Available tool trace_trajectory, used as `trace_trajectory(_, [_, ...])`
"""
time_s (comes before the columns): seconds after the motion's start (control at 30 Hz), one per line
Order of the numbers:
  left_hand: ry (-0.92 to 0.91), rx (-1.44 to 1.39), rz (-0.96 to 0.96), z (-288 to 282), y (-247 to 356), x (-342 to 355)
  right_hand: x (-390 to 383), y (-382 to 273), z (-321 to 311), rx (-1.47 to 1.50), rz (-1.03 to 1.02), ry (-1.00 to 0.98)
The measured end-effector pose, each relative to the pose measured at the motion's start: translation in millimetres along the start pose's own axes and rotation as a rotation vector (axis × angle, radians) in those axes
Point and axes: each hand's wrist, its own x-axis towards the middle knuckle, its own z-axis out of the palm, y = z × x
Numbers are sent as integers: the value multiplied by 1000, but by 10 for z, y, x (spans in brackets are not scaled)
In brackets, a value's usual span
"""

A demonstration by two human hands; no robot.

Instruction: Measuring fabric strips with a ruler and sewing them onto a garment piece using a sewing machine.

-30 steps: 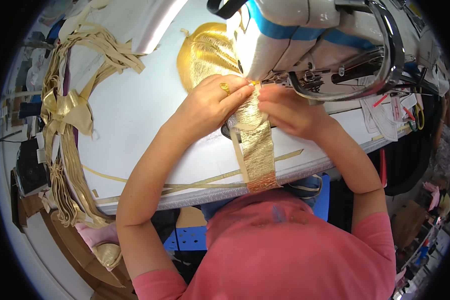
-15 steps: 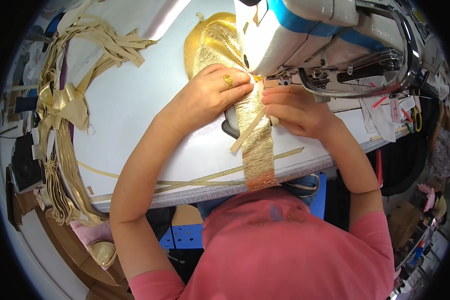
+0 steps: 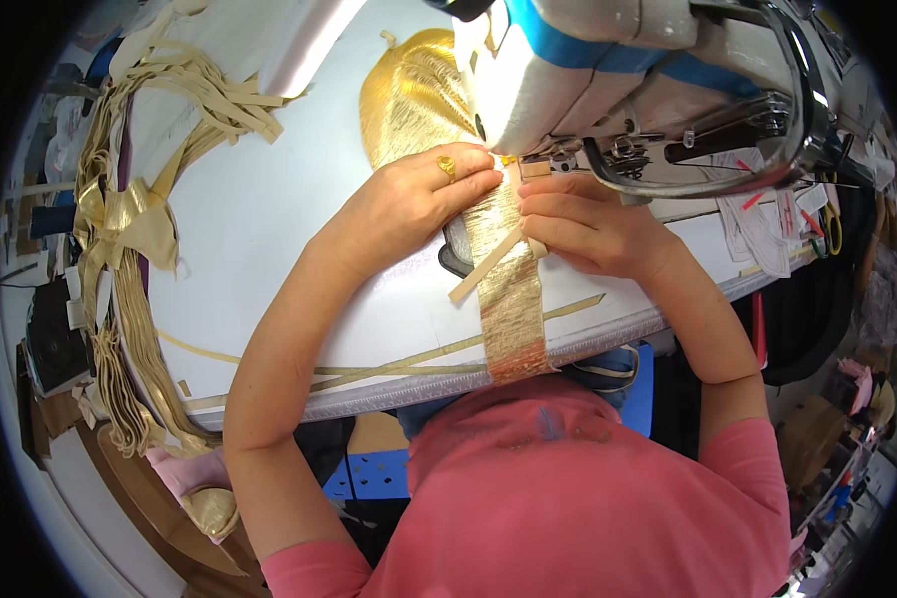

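Note:
A shiny gold fabric strip (image 3: 513, 319) runs from the sewing machine (image 3: 548, 90) toward me, over the table's front edge. Beyond my hands it joins a wider, gathered gold piece (image 3: 409, 100). My left hand (image 3: 419, 194), a ring on one finger, rests with fingers together on the gold fabric beside the machine head. Close by on the right, my right hand (image 3: 598, 224) has its fingers closed at the fabric's edge, around a narrow beige strip (image 3: 485, 266) whose loose end lies slantwise across the gold. The machine head and my fingers hide the stitching point.
Bundles of beige and gold strips (image 3: 135, 214) hang over the table's left side. Thin gold ribbons (image 3: 409, 361) lie along a measuring tape (image 3: 369, 401) at the front edge. White pattern pieces (image 3: 747, 224) and scissors (image 3: 833, 224) sit at right. A curved metal bar (image 3: 812, 130) juts from the machine.
Both hands keep their places on the fabric. The whole view has shifted slightly; the beige strip's loose end lies a little farther down and left.

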Motion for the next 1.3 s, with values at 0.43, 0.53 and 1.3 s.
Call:
trace_trajectory(0.43, [-47,41,-2,-21,51,36,16,-17,1,-59,-6,17])
trace_trajectory(0.53, [-44,23,-3,-21,48,46,24,-23,34,-34,3,41])
trace_trajectory(1.3, [-11,297,-11,-295,-451,433,75,-16,1,-64,-30,13])
